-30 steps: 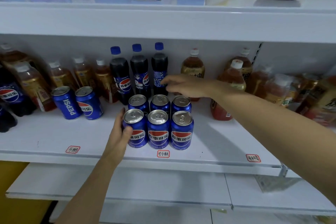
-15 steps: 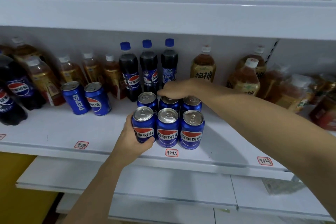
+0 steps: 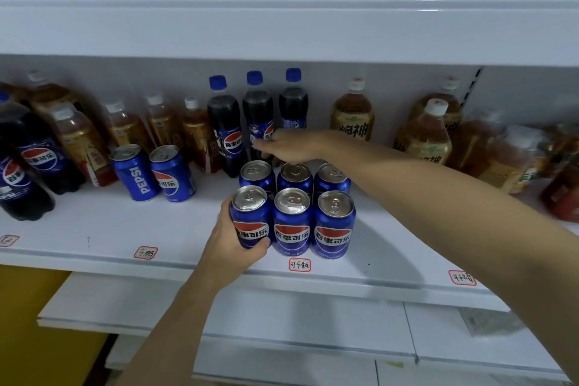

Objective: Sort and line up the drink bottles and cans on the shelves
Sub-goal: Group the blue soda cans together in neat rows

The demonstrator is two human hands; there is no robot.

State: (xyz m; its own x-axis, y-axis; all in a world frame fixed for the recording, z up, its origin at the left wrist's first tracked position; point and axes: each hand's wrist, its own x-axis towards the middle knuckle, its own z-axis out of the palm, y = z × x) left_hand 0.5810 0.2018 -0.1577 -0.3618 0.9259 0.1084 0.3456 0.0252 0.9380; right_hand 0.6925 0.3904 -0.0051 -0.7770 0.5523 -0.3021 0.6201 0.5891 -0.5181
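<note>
A: On the middle shelf (image 3: 94, 229), a block of six cans (image 3: 293, 210) stands upright, two rows of three, just above the price tag (image 3: 299, 264). Left hand (image 3: 233, 247) grips the front-left can (image 3: 250, 216); thumb across the label, fingers wrapped behind it.

B: Right hand?

A: Right hand (image 3: 291, 146) reaches over the back row toward three cola bottles (image 3: 257, 116). Fingers (image 3: 266, 142) curl loosely at the middle bottle's label. Cannot tell whether they pinch it or only touch.

B: Risks?

A: Judgement only. The right forearm passes low over the can tops; a drop of the wrist could knock the back row. The bottles are tall and narrow and stand close together, so a sideways pull on one could tip its neighbours. The front row sits near the shelf edge; a hard nudge from the left hand could send a can off.

B: Other stock?

A: Two loose cans (image 3: 153, 172) stand apart at left, not yet lined up. Tea bottles (image 3: 352, 116) flank both sides.
</note>
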